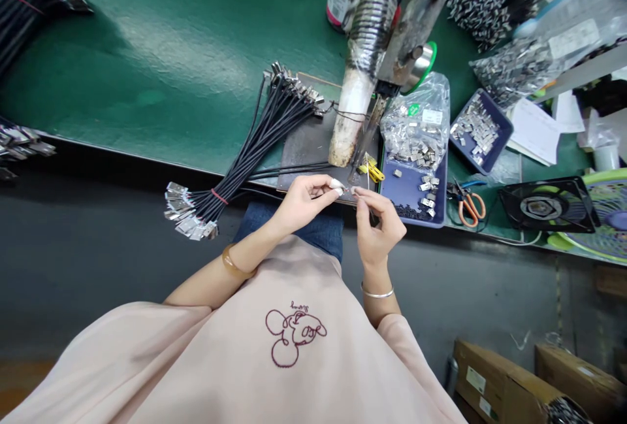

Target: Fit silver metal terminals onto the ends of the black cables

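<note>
My left hand (306,203) is closed in a pinch over the table's front edge. A thin black cable (267,194) runs to it from the left, and a tiny tip with a hint of red shows beyond the fingers. Facing it, nearly touching, my right hand (379,225) pinches something too small to make out. Left of my hands lies a bundle of black cables (249,143) with metal plugs, tied with a red band. A yellow-handled tool (373,169) lies just beyond my right hand. Beside that stands a blue tray (399,189) with small metal connector shells and black bits.
A taped hose (350,110) and a metal arm (409,25) hang above the work spot. Behind them is a jar (339,0). To the right are a bin of metal parts (482,130), orange-handled pliers (471,208) and a fan (546,205). Cardboard boxes (509,385) stand on the floor.
</note>
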Demonstrator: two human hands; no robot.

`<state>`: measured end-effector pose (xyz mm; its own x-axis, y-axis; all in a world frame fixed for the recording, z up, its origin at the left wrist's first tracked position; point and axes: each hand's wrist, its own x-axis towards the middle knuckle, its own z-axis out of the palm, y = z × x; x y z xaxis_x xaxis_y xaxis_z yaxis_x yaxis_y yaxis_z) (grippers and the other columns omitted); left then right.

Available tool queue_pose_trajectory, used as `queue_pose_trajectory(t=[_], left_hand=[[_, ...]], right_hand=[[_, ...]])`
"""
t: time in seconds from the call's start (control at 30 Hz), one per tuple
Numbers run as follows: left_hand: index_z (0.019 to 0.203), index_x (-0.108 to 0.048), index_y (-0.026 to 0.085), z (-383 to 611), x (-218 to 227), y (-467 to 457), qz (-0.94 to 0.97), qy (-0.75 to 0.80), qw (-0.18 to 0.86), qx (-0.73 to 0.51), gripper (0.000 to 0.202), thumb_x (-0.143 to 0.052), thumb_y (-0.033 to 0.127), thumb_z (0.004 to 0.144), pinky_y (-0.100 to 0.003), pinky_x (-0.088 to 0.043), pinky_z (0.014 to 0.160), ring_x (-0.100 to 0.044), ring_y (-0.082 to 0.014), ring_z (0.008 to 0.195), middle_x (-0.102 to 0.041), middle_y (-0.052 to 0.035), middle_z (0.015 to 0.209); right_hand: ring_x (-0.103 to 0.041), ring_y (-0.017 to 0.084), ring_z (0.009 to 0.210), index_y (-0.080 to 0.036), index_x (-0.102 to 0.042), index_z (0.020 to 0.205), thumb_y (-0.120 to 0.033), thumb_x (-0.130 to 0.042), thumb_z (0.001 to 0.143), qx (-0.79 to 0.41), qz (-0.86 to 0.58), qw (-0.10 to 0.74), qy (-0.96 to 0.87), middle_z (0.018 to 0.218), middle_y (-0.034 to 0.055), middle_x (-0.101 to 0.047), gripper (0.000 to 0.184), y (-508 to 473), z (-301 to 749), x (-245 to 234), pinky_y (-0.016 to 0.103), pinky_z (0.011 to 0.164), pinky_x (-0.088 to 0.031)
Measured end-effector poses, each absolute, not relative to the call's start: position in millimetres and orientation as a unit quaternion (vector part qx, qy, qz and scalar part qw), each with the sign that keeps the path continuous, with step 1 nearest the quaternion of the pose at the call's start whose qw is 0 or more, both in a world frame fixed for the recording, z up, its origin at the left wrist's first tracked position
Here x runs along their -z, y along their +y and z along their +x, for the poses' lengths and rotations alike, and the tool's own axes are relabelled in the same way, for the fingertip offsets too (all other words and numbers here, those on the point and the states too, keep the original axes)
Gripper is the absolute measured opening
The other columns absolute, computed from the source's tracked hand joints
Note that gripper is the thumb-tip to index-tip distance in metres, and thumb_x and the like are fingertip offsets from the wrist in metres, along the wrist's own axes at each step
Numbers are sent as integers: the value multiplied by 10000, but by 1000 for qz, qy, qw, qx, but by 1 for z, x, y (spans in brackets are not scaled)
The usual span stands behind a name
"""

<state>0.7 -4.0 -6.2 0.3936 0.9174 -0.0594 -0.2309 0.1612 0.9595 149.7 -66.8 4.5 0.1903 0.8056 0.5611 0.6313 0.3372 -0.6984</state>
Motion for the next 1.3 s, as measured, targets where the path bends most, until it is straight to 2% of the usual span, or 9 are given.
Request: queue_pose_trajectory(t=[0.1, 0.23, 0.37, 0.53, 0.83, 1.07, 1.3], left_hand=[[769, -730, 116, 0, 4, -3, 506, 358, 673, -403, 154, -717, 270, 783, -233, -488, 720, -619, -121, 711, -723, -42, 772], [697, -692, 123, 0, 1, -3, 511, 372, 661, -404, 119, -719, 232, 736, -215, -456, 626, -576, -108, 618, -668, -10, 663], [729, -706, 137, -1, -1, -1, 519, 390, 648, -398, 129, -724, 264, 737, -213, -457, 605, -571, -113, 603, -661, -9, 657], [729, -714, 136, 1, 0, -1, 530, 400, 628, -406, 155, -714, 289, 745, -215, -468, 618, -580, -123, 621, -676, -20, 673], [712, -645, 128, 4, 3, 1, 544, 395, 618, -408, 190, -625, 275, 830, -211, -405, 584, -500, -96, 593, -571, 10, 638], [720, -650, 136, 7, 1, 1, 530, 401, 623, -413, 151, -644, 261, 804, -218, -383, 564, -476, -97, 580, -556, 10, 629], [704, -654, 135, 6, 0, 3, 529, 400, 618, -421, 159, -642, 255, 808, -215, -398, 560, -481, -94, 576, -563, 7, 627]], right_hand=[[-748, 181, 938, -222, -645, 959, -134, -635, 883, -107, -578, 548, -594, 1031, 50, -753, 117, -65, 150, -3, 349, 812, -632], [-749, 177, 926, -223, -638, 907, -147, -648, 873, -90, -561, 514, -643, 985, 47, -767, 84, -65, 146, -5, 346, 831, -625], [-755, 155, 869, -213, -611, 883, -195, -599, 910, -108, -593, 509, -615, 971, 56, -770, 35, -62, 145, -3, 282, 740, -627], [-748, 161, 927, -216, -618, 835, -178, -606, 898, -87, -575, 500, -642, 971, 53, -771, 75, -60, 150, 0, 316, 837, -616], [-744, 162, 910, -241, -633, 911, -85, -646, 849, 2, -538, 477, -695, 990, 34, -771, 168, -54, 151, 6, 308, 803, -608], [-754, 160, 892, -268, -648, 933, -111, -631, 868, 26, -535, 467, -704, 990, 11, -774, 171, -51, 152, 6, 295, 805, -617], [-757, 162, 886, -269, -663, 953, -97, -652, 855, 42, -538, 467, -701, 1005, 25, -774, 198, -52, 151, 4, 295, 808, -634]])
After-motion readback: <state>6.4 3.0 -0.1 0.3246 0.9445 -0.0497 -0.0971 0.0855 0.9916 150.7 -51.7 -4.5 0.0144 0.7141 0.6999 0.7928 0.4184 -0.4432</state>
